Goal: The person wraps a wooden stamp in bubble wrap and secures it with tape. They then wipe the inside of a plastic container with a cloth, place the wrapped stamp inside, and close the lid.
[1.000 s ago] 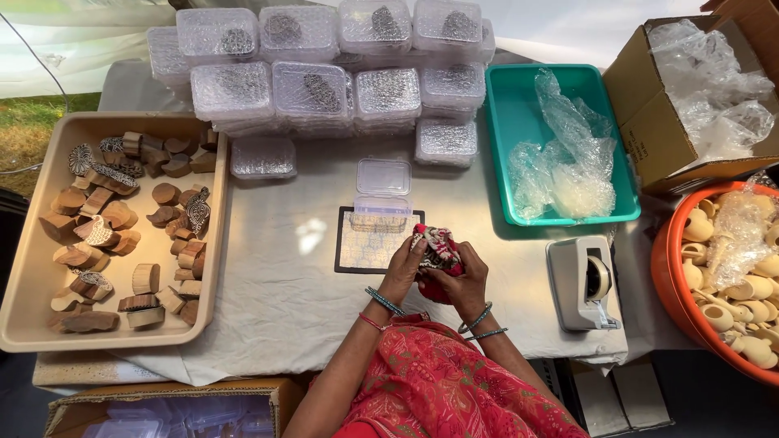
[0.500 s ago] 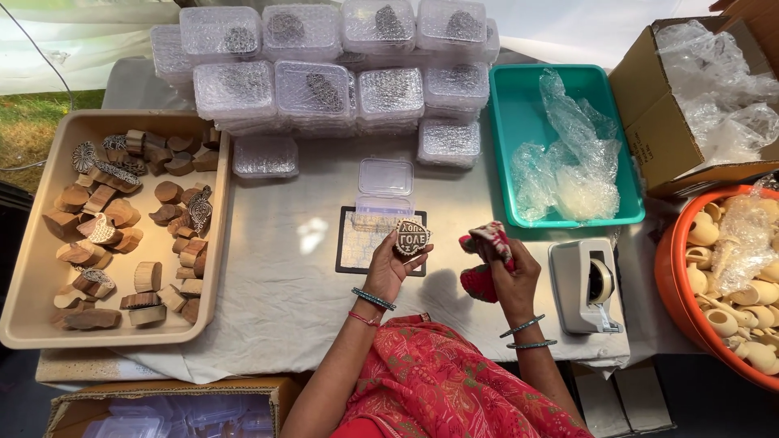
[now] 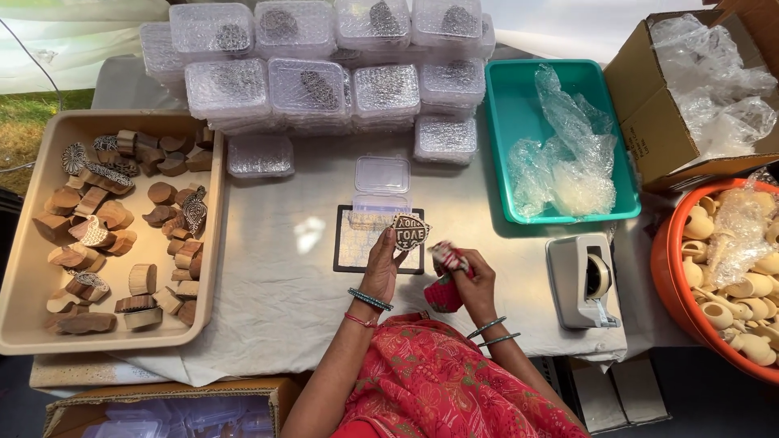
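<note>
Left hand (image 3: 381, 264) pinches a carved wooden stamp (image 3: 410, 231) face-up, just above the small open clear box (image 3: 381, 185). Right hand (image 3: 471, 280), beside it, grips a red cloth (image 3: 445, 290).

Bare cloth (image 3: 276, 268) between tray (image 3: 213, 268), hand (image 3: 381, 268).

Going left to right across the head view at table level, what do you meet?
Beige tray of wooden blocks → carved block in the left hand → red cloth in the right hand → tape dispenser → orange tub of small clay pots.
</note>
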